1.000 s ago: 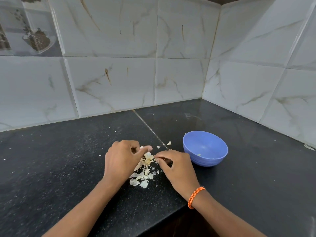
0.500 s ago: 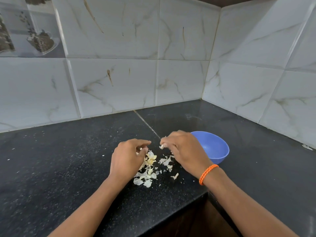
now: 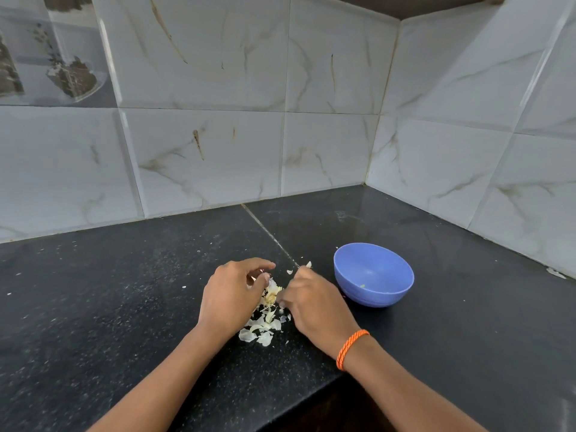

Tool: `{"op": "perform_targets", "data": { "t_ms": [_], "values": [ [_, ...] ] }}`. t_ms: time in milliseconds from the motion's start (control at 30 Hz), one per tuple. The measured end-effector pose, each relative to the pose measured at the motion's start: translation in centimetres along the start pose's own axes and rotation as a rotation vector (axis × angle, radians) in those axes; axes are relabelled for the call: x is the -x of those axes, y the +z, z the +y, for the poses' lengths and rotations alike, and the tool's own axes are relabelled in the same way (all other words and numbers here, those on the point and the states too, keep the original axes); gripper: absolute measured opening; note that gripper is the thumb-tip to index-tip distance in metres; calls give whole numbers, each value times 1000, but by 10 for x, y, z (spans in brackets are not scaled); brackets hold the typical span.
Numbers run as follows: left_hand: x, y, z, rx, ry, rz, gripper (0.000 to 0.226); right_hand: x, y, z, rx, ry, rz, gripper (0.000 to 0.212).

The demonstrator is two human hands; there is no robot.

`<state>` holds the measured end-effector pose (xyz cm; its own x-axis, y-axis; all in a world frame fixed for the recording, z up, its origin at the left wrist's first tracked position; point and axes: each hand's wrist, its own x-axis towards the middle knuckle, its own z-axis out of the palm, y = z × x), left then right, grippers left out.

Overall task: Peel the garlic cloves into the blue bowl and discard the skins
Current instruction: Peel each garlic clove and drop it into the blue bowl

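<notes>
Garlic skins, pale papery flakes (image 3: 261, 325), are lying in a loose pile near the front edge of the black speckled stone bench (image 3: 124, 307), between both hands. The left hand (image 3: 229, 299) is curling its fingers over the pile; whether this grip is holding anything cannot be told. The right hand (image 3: 314, 302), wearing an orange braided wristband (image 3: 350, 347), is resting blurred beside it, its grip also unclear. The round blue plastic bowl (image 3: 374, 275) is standing just right of it.

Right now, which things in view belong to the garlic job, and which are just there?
Part of the job:
- blue bowl
- pile of garlic skins
- left hand, fingers curled at the pile
- right hand, at the pile

Just there:
- orange wristband
- black counter
- tiled wall
</notes>
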<state>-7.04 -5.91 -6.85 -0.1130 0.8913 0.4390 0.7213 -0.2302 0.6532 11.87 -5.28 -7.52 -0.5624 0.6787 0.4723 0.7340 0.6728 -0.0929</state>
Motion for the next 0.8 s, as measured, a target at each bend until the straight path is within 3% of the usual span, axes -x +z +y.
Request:
{"op": "perform_targets", "data": {
  "t_ms": [100, 300, 467, 700, 800],
  "values": [
    [-1, -1, 3, 91, 56, -53, 31, -9, -17, 7, -161, 89, 111, 18],
    [0, -4, 7, 378, 25, -271, 14, 3, -23, 11, -575, 335, 256, 19],
    [4, -2, 12, 403, 65, -260, 8, 14, -20, 11, -687, 348, 306, 16],
    [3, -1, 10, 288, 78, -192, 11, 12, -13, 5, -911, 383, 266, 63],
    [4, 1, 11, 249, 92, -182, 11, 13, -10, 8, -911, 395, 267, 65]
  ]
}}
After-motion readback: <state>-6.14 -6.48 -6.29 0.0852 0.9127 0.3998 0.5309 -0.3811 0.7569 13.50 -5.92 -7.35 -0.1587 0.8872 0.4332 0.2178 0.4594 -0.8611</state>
